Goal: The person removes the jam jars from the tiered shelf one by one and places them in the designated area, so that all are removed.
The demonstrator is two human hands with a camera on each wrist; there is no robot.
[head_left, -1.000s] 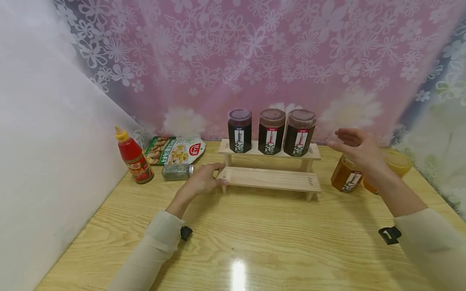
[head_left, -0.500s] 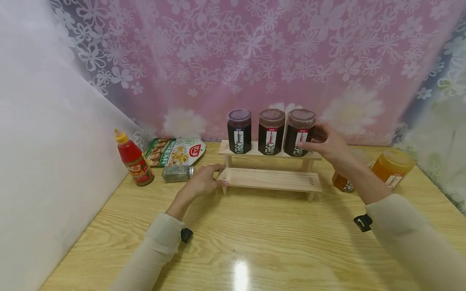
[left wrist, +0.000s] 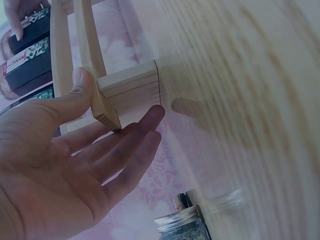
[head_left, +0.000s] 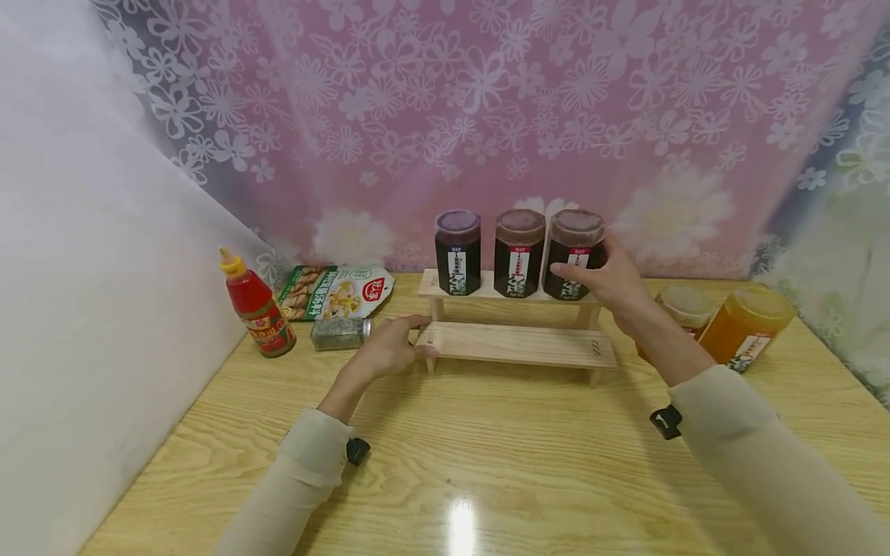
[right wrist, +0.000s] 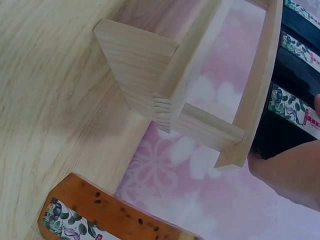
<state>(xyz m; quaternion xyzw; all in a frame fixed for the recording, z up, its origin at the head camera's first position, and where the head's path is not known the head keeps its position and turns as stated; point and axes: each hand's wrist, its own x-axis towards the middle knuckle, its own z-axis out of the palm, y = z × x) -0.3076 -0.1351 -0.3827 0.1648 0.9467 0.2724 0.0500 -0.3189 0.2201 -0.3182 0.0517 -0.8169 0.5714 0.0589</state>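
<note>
A two-step wooden rack (head_left: 518, 344) stands on the table with three dark octagonal jars on its upper step. My left hand (head_left: 389, 347) holds the left end of the lower step; the left wrist view shows the thumb (left wrist: 80, 87) on the board's edge and the fingers around its other side. My right hand (head_left: 619, 284) grips the rightmost jar (head_left: 577, 225), thumb across its front by the red-topped label, other fingers hidden behind it. Left of that jar are the middle jar (head_left: 519, 251) and a jar with a purplish lid (head_left: 458, 251).
Right of the rack stand a brown-amber jar (head_left: 683, 305), partly behind my right forearm, and a yellow-orange jar (head_left: 740, 328). At left are a red sauce bottle (head_left: 259, 313), a food packet (head_left: 341, 292) and a lying spice jar (head_left: 339, 333). A flowered curtain (head_left: 389, 123) hangs behind.
My right hand has moved left from above the amber jars to the rightmost dark jar, and its thumb now lies across the front. My left hand stays at the rack's end.
</note>
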